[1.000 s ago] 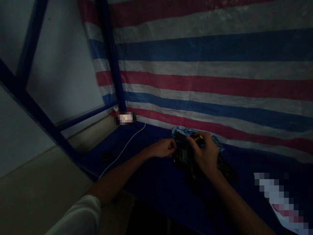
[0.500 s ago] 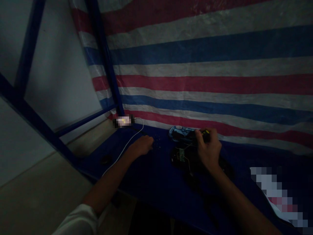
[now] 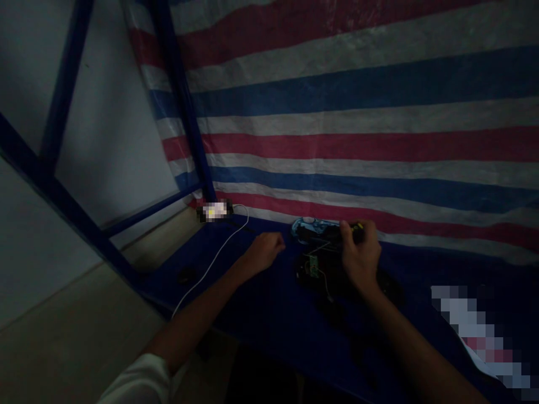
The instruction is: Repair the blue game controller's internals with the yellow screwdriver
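Observation:
My right hand point(image 3: 362, 249) is wrapped round the black-and-yellow handle of a screwdriver point(image 3: 357, 226), whose thin shaft points left above an opened black base. That base carries a small green circuit board point(image 3: 314, 266) with thin wires. Behind it lies a light-blue and black shell point(image 3: 309, 229), like a toy car's body. My left hand point(image 3: 269, 248) hovers left of these parts with its fingertips pinched together; whatever they hold is too small and dark to make out.
On the blue table point(image 3: 261, 314), a white cable point(image 3: 219, 249) runs from a lit, blurred-out device point(image 3: 215, 211) at the back left. A small dark round object point(image 3: 186, 275) lies near the left edge. Blurred-out paper point(image 3: 475, 331) lies right. Blue frame bars point(image 3: 185, 106) and striped sheeting point(image 3: 357, 90) stand behind.
My left hand has moved right, from beside scattered tiny specks on the table toward the black base. My right hand stays nearly in place, and the screwdriver's shaft shows more clearly.

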{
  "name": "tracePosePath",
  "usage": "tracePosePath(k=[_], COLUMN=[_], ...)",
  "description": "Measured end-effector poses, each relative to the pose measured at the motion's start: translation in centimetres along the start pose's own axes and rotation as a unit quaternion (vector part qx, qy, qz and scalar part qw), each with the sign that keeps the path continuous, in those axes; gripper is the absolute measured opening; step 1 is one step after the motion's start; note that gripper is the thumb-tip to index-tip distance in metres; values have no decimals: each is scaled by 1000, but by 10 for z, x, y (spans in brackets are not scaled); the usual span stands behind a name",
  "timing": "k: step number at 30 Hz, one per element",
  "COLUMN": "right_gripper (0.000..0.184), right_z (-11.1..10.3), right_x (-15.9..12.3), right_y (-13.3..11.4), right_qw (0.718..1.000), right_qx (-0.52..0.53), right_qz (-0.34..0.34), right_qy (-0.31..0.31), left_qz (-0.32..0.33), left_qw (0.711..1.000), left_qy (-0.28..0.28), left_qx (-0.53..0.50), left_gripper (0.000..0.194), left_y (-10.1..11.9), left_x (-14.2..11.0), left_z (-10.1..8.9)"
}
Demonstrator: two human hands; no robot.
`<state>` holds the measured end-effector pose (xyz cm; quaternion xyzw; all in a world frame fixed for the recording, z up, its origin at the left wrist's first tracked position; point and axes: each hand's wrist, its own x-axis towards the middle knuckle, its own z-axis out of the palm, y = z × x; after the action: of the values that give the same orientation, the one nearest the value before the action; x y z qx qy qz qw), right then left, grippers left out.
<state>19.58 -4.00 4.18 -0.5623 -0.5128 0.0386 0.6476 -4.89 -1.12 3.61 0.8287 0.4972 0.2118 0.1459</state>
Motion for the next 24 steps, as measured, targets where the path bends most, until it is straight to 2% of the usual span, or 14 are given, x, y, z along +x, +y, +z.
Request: tracePosePath(k=[2, 4, 8, 13, 19, 24], right_gripper=[42, 41, 45, 49, 47, 49], right_z=[1, 2, 3, 3, 3, 4], right_x=[1, 2, 6, 5, 4, 3], right_y=[1, 4, 10, 10, 7, 7], right_qw=[1000, 998, 994, 991, 993, 993], right_qx=[23, 46, 83, 101, 85, 83], right_qz=[15, 31, 67, 82, 76, 82], right_qy=[10, 16, 34, 27, 39, 31], left_qz=[3, 3, 17, 23, 13, 24], left_qw=[986, 949, 887, 852, 851, 838], left_qy=[17, 22, 52, 70, 62, 58], left_qx=[-169, -315, -458, -519, -521, -542], left_gripper=[10, 10, 24, 37, 39, 38], left_y=[5, 10, 12, 9, 8, 8], left_x=[17, 32, 44, 36, 31, 30], left_z=[8, 18, 39, 49, 52, 54])
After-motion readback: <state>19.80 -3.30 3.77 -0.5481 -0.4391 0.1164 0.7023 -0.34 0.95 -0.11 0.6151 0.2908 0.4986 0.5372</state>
